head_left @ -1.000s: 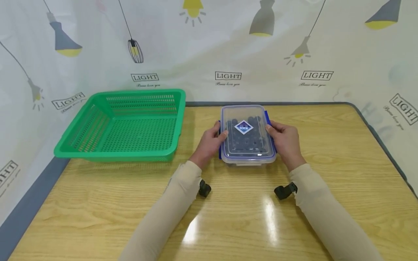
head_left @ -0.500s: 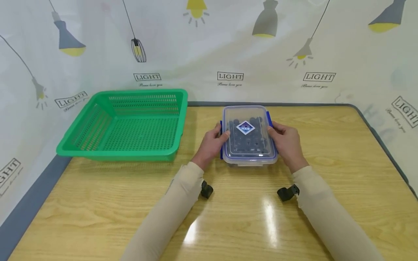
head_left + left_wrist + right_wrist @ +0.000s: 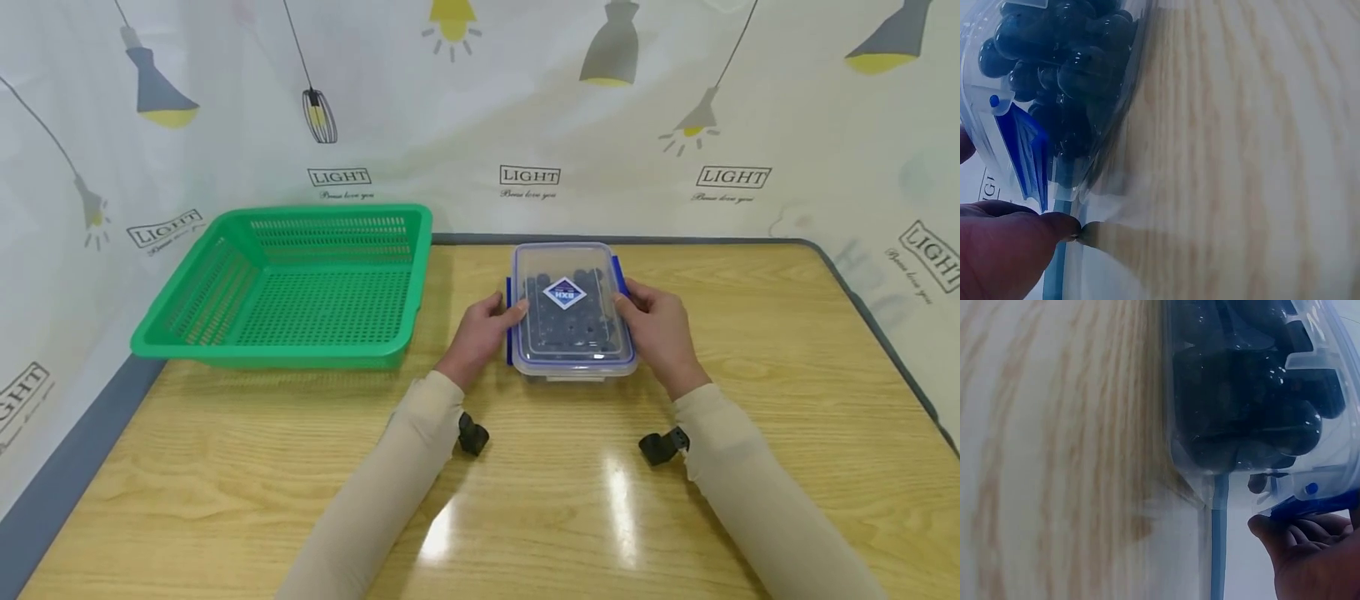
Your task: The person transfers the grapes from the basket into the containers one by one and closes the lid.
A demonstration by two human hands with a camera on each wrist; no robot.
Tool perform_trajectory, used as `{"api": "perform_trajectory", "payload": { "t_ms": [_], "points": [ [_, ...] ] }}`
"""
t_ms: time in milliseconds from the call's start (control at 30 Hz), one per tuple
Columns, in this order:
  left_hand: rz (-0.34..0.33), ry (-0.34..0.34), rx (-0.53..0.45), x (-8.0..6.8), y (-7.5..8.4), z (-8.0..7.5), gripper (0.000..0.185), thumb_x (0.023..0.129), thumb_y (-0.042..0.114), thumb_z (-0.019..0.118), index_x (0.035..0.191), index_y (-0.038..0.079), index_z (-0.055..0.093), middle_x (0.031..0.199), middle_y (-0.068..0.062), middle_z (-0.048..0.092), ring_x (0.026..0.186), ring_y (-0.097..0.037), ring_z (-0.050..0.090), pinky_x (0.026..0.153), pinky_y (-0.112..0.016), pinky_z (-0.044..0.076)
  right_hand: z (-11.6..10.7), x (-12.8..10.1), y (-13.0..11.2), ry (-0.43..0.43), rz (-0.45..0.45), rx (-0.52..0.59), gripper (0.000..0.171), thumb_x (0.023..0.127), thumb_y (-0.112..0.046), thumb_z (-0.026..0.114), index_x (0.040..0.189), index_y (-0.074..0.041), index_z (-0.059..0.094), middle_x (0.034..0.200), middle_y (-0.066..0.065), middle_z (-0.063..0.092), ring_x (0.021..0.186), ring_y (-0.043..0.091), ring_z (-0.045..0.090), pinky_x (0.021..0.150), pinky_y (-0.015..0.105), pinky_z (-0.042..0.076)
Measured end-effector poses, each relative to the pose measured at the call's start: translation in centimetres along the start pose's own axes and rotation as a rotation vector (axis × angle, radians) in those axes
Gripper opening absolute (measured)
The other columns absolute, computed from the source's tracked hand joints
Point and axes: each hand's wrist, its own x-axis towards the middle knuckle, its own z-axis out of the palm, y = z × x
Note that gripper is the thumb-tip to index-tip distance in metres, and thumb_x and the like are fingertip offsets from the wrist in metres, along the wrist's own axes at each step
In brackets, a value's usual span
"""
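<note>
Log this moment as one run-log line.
left hand: grips box's left clip | right hand: grips right clip | clear box: lidded, on table | green basket: left of box

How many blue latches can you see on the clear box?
2: one blue latch on the box's left side by the left hand, one on its right by the right hand. End latches may be hidden.

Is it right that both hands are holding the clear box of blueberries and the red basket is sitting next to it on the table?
Almost. Both the left hand and the right hand do hold the clear box of blueberries, but the basket beside it on the table is green, not red. The head view shows this.
</note>
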Motion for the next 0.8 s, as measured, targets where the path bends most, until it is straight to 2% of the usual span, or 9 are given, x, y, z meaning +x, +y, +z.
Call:
{"api": "perform_trajectory", "payload": {
  "t_ms": [133,333,433,533,667,800],
  "points": [
    [-0.017,0.024,-0.031,0.1,0.0,0.1,0.069,0.097,0.031,0.063,0.147,-0.008,0.035,0.146,-0.022,0.042,0.135,-0.027,0.042,0.107,-0.034,0.035,0.0,-0.1,-0.1,0.008,-0.002,0.018,0.052,0.103,-0.026,0.052,0.146,0.002,0.04,0.139,0.021,0.051,0.121,0.027,0.053,0.099,0.038,0.045],
    [-0.046,0.135,-0.046,-0.2,0.3,0.4,0.068,0.094,0.028,0.069,0.144,-0.008,0.041,0.137,-0.024,0.053,0.124,-0.03,0.053,0.1,-0.035,0.043,0.1,-0.2,-0.1,0.016,0.002,0.03,0.052,0.103,-0.025,0.053,0.146,0.002,0.042,0.137,0.021,0.053,0.118,0.026,0.054,0.096,0.034,0.047],
    [0.003,0.167,-0.043,-0.4,0.5,0.6,0.057,0.093,0.023,0.07,0.137,-0.007,0.051,0.126,-0.023,0.061,0.114,-0.029,0.061,0.094,-0.035,0.049,0.1,-0.1,0.0,0.022,-0.006,0.026,0.052,0.103,-0.025,0.053,0.145,0.002,0.042,0.137,0.021,0.054,0.117,0.026,0.055,0.095,0.035,0.048],
    [0.051,0.179,-0.038,-0.6,0.8,0.8,0.052,0.094,0.019,0.069,0.138,-0.005,0.053,0.125,-0.02,0.063,0.112,-0.026,0.063,0.09,-0.032,0.051,0.1,0.1,0.0,0.026,-0.01,0.014,0.052,0.103,-0.026,0.053,0.146,0.002,0.042,0.138,0.02,0.053,0.118,0.026,0.055,0.096,0.036,0.047],
    [0.076,0.197,-0.027,-0.8,1.1,1.0,0.062,0.094,0.017,0.068,0.146,-0.003,0.04,0.141,-0.018,0.051,0.126,-0.022,0.053,0.096,-0.027,0.045,0.0,0.1,0.1,0.025,-0.013,0.017,0.051,0.103,-0.024,0.053,0.145,0.002,0.042,0.137,0.021,0.053,0.117,0.026,0.055,0.095,0.035,0.048],
    [0.131,0.208,-0.033,-0.9,1.4,1.4,0.061,0.093,0.008,0.068,0.145,-0.006,0.038,0.146,-0.02,0.042,0.132,-0.025,0.045,0.1,-0.026,0.041,0.0,0.0,0.3,0.023,-0.008,0.019,0.051,0.103,-0.024,0.053,0.146,0.001,0.042,0.136,0.02,0.055,0.114,0.025,0.056,0.091,0.031,0.049]
  ]
}}
